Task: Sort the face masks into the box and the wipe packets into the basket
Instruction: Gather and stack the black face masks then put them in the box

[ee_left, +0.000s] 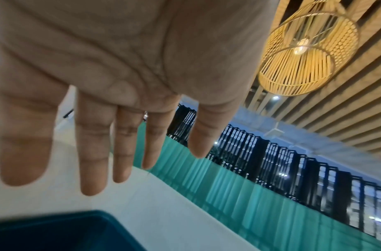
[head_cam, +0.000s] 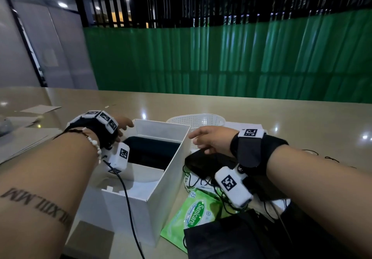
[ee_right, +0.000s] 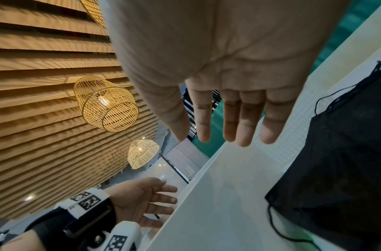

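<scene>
Both hands hold nothing, fingers straight and spread: the left hand [head_cam: 118, 127] hovers at the far left corner of the white box [head_cam: 171, 170] (a dark mask lies inside), the right hand [head_cam: 209, 140] beside its right wall. Black face masks [head_cam: 203, 164] lie under the right palm, the green wipe packet [head_cam: 193, 214] nearer its wrist, the basket [head_cam: 197, 121] just beyond its fingertips.

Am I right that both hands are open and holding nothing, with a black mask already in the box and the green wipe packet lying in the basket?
Nearly. The left hand and right hand are open, and a black mask lies in the box. But the wipe packet is not in the basket: the head view shows it on the table to the right of the box, partly under black masks.
</scene>
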A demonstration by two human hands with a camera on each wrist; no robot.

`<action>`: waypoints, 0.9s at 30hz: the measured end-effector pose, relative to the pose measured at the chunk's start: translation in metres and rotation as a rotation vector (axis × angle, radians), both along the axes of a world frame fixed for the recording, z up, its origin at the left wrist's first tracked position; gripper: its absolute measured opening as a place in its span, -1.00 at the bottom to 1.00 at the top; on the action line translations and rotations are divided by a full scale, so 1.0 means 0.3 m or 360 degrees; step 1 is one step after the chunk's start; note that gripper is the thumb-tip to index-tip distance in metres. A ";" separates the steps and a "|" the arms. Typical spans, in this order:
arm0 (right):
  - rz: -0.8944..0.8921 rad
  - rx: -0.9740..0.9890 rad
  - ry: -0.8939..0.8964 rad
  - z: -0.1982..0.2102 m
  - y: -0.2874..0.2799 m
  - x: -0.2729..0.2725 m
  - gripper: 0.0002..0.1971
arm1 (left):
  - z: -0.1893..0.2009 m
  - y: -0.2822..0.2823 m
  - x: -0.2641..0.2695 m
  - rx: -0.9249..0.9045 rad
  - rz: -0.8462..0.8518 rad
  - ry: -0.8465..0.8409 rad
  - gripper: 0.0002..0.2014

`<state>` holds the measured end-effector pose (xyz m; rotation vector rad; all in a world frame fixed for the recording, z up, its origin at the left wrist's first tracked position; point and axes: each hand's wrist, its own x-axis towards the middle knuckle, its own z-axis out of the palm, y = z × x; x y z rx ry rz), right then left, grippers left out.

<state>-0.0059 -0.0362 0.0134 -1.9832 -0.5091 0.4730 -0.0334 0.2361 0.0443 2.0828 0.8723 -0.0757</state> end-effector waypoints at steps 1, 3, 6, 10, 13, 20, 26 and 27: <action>-0.0016 -0.0015 -0.0021 0.001 -0.022 0.002 -0.87 | 0.013 -0.015 -0.002 -0.0011 -0.0029 -0.0058 -0.77; -0.0028 -0.0055 -0.0058 0.007 -0.070 0.000 -0.87 | 0.046 -0.047 -0.011 -0.0066 -0.0098 -0.0156 -0.81; -0.0050 -0.0059 -0.0059 0.018 -0.150 -0.004 -0.85 | 0.117 -0.116 -0.020 -0.0074 -0.0192 -0.0309 -0.89; -0.0139 0.0055 0.0008 0.036 -0.269 -0.017 -0.82 | 0.217 -0.247 -0.019 -0.0068 -0.0337 -0.0540 -0.88; -0.0192 0.0031 -0.0008 0.042 -0.375 -0.030 -0.81 | 0.236 -0.369 -0.023 -0.0114 -0.0524 -0.0576 -0.85; -0.0360 -0.0077 0.0131 -0.022 -0.629 -0.088 -0.85 | 0.156 -0.668 -0.070 -0.0117 -0.0999 -0.0426 -0.87; -0.0487 -0.0181 0.0122 -0.130 -0.789 -0.118 -0.85 | -0.067 -0.778 -0.095 -0.0014 -0.1291 -0.0079 -0.89; -0.0496 -0.0243 0.0115 -0.146 -0.807 -0.122 -0.86 | -0.112 -0.784 -0.102 0.0025 -0.1355 -0.0001 -0.90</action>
